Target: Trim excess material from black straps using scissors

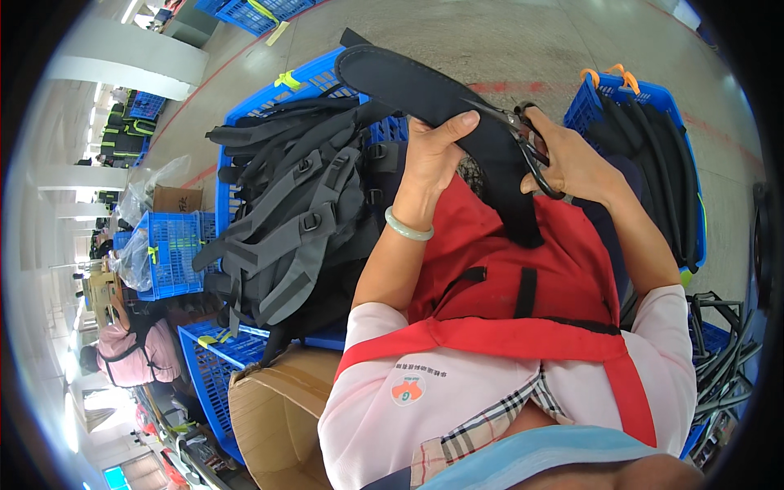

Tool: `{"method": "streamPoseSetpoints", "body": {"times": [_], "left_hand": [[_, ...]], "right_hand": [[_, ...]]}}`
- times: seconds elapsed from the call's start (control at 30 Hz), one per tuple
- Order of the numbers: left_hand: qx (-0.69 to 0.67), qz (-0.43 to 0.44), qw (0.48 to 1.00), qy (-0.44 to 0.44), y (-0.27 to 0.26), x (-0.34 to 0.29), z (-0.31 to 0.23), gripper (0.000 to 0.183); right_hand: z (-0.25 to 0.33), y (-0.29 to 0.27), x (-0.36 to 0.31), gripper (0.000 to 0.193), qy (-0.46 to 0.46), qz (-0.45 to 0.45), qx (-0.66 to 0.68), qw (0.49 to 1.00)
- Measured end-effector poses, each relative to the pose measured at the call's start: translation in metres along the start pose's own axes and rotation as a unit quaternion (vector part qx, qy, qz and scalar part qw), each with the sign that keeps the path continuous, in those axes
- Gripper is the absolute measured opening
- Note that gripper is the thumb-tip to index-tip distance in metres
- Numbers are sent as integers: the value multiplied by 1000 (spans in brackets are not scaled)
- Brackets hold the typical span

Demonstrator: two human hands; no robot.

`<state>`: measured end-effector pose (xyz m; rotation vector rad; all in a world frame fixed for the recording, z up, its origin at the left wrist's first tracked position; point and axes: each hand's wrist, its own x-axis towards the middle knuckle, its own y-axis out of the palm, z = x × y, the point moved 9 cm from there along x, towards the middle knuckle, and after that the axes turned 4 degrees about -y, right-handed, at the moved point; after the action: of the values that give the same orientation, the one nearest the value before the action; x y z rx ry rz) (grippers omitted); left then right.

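My left hand [434,159] is closed on a long black padded strap [408,82], its thumb pressed on top. One rounded end with a stitched edge points to the far left, and the other end hangs over my red apron [502,286]. In my right hand [576,162] is a pair of black-handled scissors [532,167], fingers through the loops. Their blades point left and lie across the strap's right edge; whether they are apart or together, I cannot tell. A pale bangle is on my left wrist.
To my left, a blue crate [310,73] holds a pile of black and grey straps [294,212]. An open cardboard box [273,416] stands near my left side. On the right, another blue crate [694,212] contains black padded strips [649,155]. Another person [143,351] is farther left.
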<state>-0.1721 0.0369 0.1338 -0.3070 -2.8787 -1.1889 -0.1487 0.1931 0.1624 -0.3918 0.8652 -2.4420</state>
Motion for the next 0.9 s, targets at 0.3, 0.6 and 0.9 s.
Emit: {"method": "streamPoseSetpoints", "body": {"times": [0.3,0.6,0.9], "left_hand": [[1,6,1000,-4,1,1,1,25],[-9,36,998,57,1,2,-27,20],[1,40,999,35,8,1,-12,20]], "right_hand": [[-20,10,2,45,38,-3,98,994],[-12,5,2,45,1,-31,71,997],[4,-5,4,49,-24,-63,5,998]]}}
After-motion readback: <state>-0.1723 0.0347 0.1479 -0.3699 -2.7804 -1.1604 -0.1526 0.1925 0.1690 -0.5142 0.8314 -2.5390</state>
